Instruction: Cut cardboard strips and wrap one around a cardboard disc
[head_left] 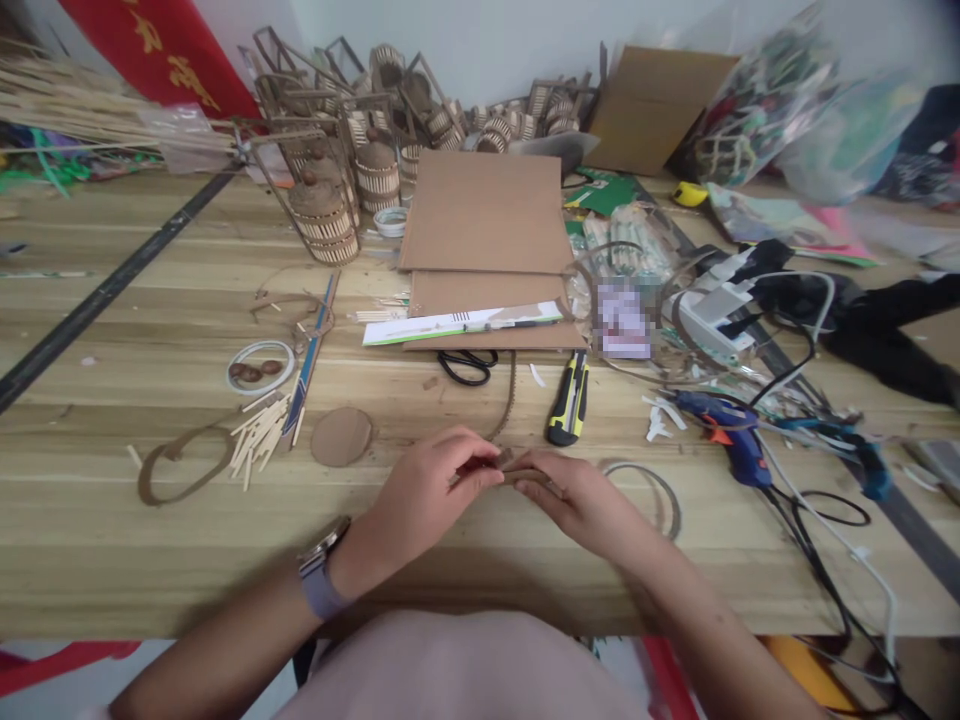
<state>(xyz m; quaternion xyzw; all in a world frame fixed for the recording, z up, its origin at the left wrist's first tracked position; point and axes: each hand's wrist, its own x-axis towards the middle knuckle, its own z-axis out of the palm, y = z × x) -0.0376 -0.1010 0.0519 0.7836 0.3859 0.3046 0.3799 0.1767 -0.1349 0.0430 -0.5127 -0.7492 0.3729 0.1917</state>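
Note:
My left hand [435,485] and my right hand [574,500] meet near the front edge of the wooden table [112,560]. Both pinch a thin brown cardboard strip [512,473] between their fingertips. From the hands the strip [511,395] runs away across the table toward the black scissors [466,365]. A round cardboard disc [341,436] lies just left of my left hand. A cardboard ring [660,490] lies right of my right hand. I wear a watch with a purple strap [321,580] on my left wrist.
A yellow-black utility knife [568,400] and a blue glue gun [724,425] with cables lie to the right. Short wooden sticks [259,435], a cardboard loop [184,465] and a tape roll [259,367] lie left. Cardboard sheets [484,215] and small wooden lanterns [326,210] stand behind.

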